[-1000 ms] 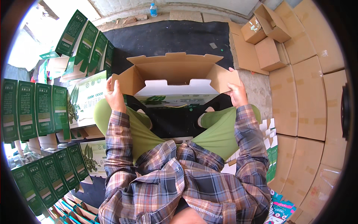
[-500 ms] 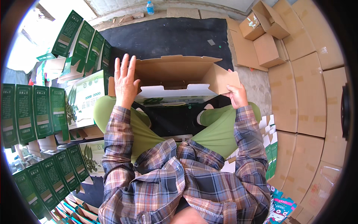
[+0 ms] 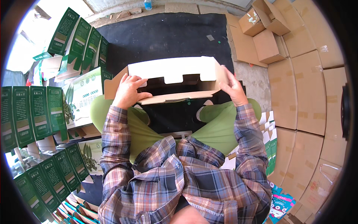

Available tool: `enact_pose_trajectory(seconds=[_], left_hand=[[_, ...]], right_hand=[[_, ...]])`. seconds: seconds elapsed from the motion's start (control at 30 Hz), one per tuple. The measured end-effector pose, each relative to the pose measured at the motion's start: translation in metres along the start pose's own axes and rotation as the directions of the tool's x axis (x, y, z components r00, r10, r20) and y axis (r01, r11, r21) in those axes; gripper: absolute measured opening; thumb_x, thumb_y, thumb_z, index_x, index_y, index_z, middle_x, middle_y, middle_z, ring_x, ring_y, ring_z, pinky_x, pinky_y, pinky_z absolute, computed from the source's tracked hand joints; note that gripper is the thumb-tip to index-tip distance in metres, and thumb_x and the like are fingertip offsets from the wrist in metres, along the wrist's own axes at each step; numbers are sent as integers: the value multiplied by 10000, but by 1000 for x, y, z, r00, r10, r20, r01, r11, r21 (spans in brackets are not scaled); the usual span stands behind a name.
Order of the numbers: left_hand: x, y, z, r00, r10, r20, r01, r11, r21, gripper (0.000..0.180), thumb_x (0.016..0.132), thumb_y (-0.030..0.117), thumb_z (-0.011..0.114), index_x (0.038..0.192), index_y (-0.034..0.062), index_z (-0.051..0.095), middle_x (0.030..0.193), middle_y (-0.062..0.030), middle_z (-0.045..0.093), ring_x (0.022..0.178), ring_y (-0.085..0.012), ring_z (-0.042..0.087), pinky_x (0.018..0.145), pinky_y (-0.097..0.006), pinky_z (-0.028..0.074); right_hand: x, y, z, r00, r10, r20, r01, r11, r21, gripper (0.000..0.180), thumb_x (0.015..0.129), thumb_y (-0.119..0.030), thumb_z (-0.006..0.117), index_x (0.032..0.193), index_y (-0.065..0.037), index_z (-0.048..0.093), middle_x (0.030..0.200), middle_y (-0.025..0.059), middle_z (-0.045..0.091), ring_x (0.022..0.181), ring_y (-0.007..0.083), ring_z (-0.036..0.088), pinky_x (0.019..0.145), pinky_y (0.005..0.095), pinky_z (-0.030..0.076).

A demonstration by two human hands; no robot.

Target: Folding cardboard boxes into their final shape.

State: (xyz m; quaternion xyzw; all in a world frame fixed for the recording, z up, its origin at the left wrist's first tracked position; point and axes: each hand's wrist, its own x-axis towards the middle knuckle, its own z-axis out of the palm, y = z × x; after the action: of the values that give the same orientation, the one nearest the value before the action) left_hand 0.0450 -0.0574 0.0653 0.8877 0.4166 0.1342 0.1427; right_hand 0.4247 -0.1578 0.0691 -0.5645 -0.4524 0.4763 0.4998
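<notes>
Presently, head view: one open carton (image 3: pixel 169 69), between both hands, above black sheeting (image 3: pixel 164 35); left hand (image 3: pixel 129 92), laid over the carton's left end, firmness of grip not tellable; right hand (image 3: pixel 234 89), grasping the right end flap (image 3: pixel 221 75); white notched panel (image 3: pixel 149 69), formerly near side, now far side, brown flap (image 3: pixel 182 97) nearest, carton apparently turned, closing judged not yet done

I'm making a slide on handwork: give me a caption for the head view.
Left hand and right hand at opposite ends of an open cardboard box, green cartons at left.
</notes>
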Motion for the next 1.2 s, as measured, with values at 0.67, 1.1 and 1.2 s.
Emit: enact_pose_trajectory(seconds=[0.67,1.1,1.2], left_hand=[[-29,-13,-1,957,-107,-271,-104,742,-662,694,884,484,523,1392,40,362,1193,-149,563,1159,-226,493,977,-357,375],[4,18,44,943,-231,-239,236,972,-9,491,806,168,645,1279,220,527,1273,-25,505,1165,-282,436,929,-527,330],[0,14,47,975,-133,-179,164,972,169,496,788,243,678,1264,235,539,1319,11,480,1219,-287,400,945,-574,305]], right_hand=[[30,28,13,996,22,83,38,756,-653,307,893,-207,552,1164,-86,632,1507,141,228,1285,270,419,1023,347,358],[30,27,25,994,-97,46,102,735,-671,434,872,-295,603,1275,-148,543,1442,147,338,1246,296,421,1021,365,359],[20,11,41,978,-155,143,208,589,-781,676,741,-310,734,1355,-252,456,1474,141,271,1265,354,351,1040,419,341]])
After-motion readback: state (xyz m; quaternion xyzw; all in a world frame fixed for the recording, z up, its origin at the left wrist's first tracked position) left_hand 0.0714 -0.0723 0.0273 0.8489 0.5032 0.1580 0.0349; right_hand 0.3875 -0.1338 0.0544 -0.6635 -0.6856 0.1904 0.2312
